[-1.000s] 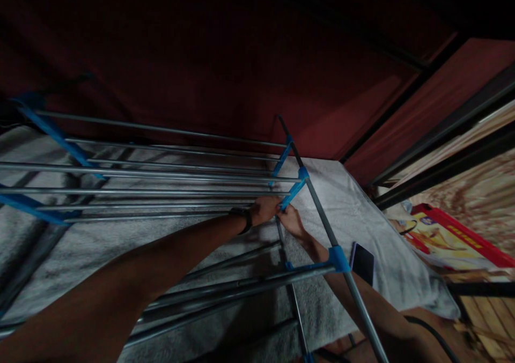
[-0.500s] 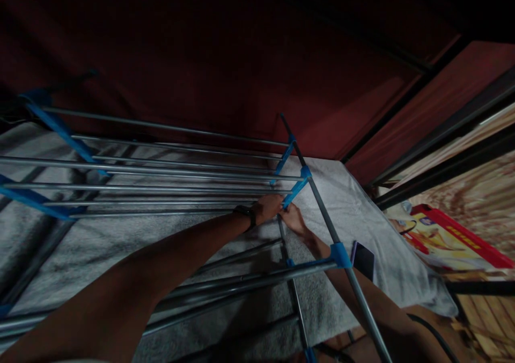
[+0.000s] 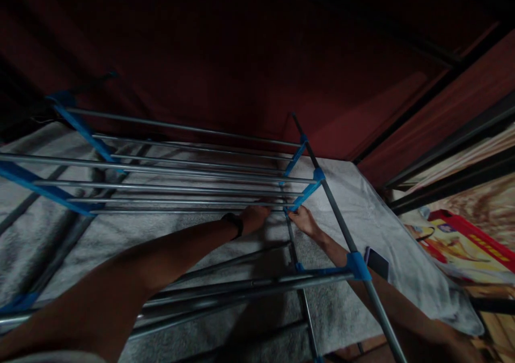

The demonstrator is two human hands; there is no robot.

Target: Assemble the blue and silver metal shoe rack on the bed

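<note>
A rack of grey metal tubes (image 3: 193, 192) joined by blue plastic connectors lies across a grey blanket. My left hand (image 3: 255, 217), with a dark band on the wrist, is closed around the lowest tube of the second tier, a short way left of its end. At that tier's right end, my right hand (image 3: 304, 221) pinches the lower corner of a blue connector (image 3: 308, 194), where it meets a thin upright tube (image 3: 292, 239). Shadow covers some of my left fingertips. In front of my right forearm runs the near upright tube (image 3: 340, 213).
A dark phone (image 3: 377, 264) lies on the grey blanket (image 3: 350, 191) to the right. Beyond the blanket is a red and yellow box (image 3: 470, 239). A dark red wall (image 3: 241, 95) stands behind the rack, and more tubes (image 3: 241, 290) cross close to me.
My left hand has slid left along the tube, away from the connector. My right hand stays at the connector's corner. The whole view has shifted slightly, so the rack appears further right.
</note>
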